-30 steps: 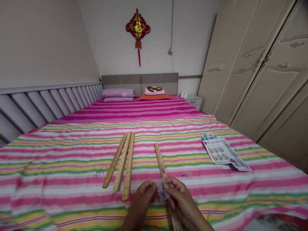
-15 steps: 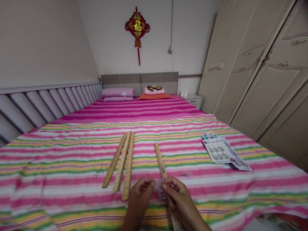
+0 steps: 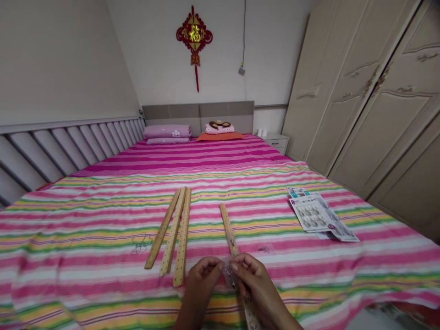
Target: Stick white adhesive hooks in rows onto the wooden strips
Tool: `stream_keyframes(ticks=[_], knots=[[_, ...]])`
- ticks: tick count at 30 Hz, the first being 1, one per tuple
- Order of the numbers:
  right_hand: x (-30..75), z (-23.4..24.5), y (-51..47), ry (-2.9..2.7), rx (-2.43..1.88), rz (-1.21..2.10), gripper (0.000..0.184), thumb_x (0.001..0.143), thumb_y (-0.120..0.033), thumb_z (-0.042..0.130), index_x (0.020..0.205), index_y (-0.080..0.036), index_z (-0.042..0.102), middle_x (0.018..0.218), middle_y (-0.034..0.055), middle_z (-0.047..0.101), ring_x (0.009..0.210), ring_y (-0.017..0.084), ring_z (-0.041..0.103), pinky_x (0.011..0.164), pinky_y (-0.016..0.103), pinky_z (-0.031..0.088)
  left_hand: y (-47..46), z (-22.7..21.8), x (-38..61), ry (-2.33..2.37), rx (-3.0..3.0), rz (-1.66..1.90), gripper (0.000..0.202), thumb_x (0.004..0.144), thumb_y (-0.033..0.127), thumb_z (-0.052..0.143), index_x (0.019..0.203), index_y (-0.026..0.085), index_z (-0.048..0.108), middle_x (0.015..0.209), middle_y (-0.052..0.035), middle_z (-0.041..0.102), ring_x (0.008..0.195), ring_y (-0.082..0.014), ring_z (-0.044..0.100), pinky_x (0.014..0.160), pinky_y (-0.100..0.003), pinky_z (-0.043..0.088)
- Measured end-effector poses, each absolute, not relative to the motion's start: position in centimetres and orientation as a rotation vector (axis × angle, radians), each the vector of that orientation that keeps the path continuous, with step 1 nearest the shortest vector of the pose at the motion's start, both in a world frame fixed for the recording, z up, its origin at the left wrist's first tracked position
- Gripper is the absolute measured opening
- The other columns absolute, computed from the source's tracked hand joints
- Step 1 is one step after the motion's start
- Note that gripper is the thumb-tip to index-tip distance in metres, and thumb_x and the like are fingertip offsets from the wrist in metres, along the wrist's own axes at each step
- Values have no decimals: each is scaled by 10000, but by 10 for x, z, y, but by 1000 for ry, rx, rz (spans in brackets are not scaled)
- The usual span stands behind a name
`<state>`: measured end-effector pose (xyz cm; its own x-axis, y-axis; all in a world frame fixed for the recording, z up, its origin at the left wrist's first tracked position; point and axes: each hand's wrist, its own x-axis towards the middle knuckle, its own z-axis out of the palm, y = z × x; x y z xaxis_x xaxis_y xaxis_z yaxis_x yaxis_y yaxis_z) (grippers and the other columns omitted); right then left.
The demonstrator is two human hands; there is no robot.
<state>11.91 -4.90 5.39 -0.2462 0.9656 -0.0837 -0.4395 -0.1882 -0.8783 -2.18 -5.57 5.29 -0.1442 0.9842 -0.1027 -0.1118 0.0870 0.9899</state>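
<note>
Between my two hands is a small clear plastic bag (image 3: 228,273) with shiny bits inside, too small to name. My left hand (image 3: 200,280) pinches its left side between thumb and finger. The thumb and fingers of my right hand (image 3: 256,280) are closed on its right edge. Beneath lies a narrow wooden strip (image 3: 226,223) with small metal pieces on it; my right hand covers part of its near half. To the right, another little clear bag (image 3: 264,249) of metal bits rests on the striped sheet.
Left of my hands lie three wooden strips (image 3: 174,236) dotted with holes, and a loose tangle of thin dark wire or string (image 3: 140,244). Blister packs of hooks (image 3: 312,216) are stacked at the right. A slatted rail (image 3: 72,126) borders the bed; wardrobes (image 3: 364,105) stand right.
My hands have drawn slightly closer together around the clear bag, which looks more bunched up. The view has shifted a little; the strips and packs stay in place.
</note>
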Motion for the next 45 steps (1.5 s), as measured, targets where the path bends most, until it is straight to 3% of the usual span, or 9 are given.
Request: stream_keyframes(ticks=[4,27,37,45], knots=[[120,52,-50,-929,-816,1681,232,736,-359,683,710,-145,595,358,-89,470,290,6,299,371,176,135,-54,54,-21,1296,942,1321,163,568,289,735,622,158,655,587,13,622,581,-125,537,574,-217,417],[120,47,-49,-852,-762,1793,176,739,-337,639,756,-165,606,399,-84,438,306,31,351,334,162,164,-56,58,-22,1412,940,1305,182,605,288,655,521,162,556,485,58,462,509,-89,385,518,-207,317],[126,37,-41,-1046,-894,1612,179,702,-327,667,752,-184,573,399,-113,399,333,32,299,363,158,182,-50,68,-18,1336,953,1330,193,614,323,666,560,160,577,498,55,490,502,-92,408,513,-206,322],[139,41,-32,-1166,-1097,1432,192,703,-362,602,668,-183,542,390,-94,404,350,69,340,378,187,241,-40,82,-17,1356,1067,1302,209,659,359,647,615,158,607,550,34,523,546,-115,437,537,-215,334]])
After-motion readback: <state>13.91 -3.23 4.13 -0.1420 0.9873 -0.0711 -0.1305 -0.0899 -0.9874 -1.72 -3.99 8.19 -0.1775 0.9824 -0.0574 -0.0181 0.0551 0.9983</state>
